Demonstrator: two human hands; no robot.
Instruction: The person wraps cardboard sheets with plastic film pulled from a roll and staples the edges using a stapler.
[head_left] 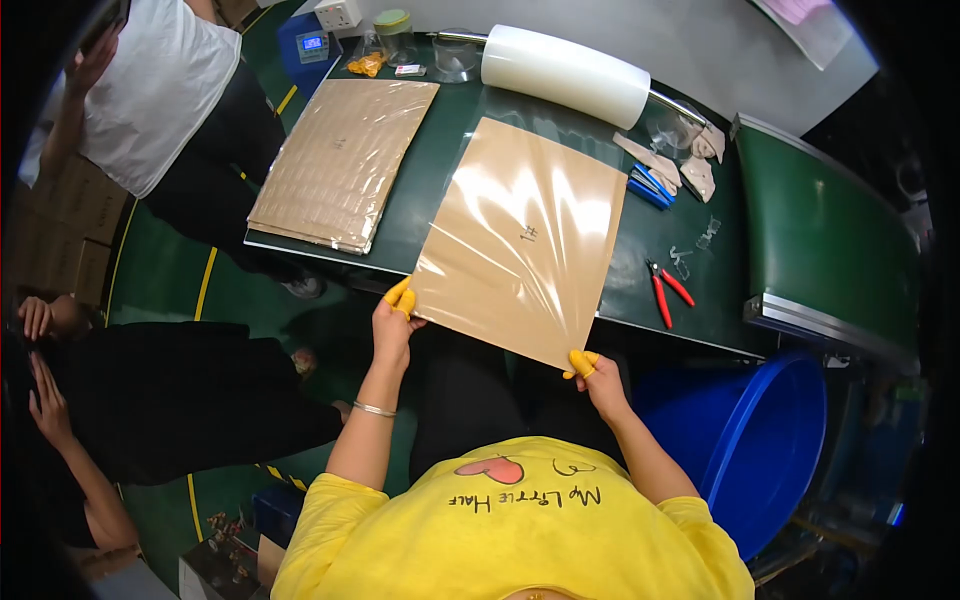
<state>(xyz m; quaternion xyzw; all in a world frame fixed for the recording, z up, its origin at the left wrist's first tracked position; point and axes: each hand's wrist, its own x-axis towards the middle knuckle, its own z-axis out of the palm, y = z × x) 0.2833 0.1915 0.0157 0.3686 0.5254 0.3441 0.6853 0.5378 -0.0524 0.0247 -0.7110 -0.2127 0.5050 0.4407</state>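
Note:
A flat brown cardboard sheet under shiny clear plastic film lies over the green table's front edge, with "1#" written on it. My left hand pinches its near left corner, yellow finger cots on the fingertips. At the near right corner, my right hand, also in yellow finger cots, grips the same sheet between thumb and fingers. Behind the sheet, a large roll of clear film sits on a metal rod, and film stretches from it toward the sheet. A stack of film-covered cardboard sheets rests to the left.
Red-handled cutters, a blue stapler and film scraps lie on the table's right. Jars stand at the back. A blue bin is below right, beside a green conveyor. Two people are on the left.

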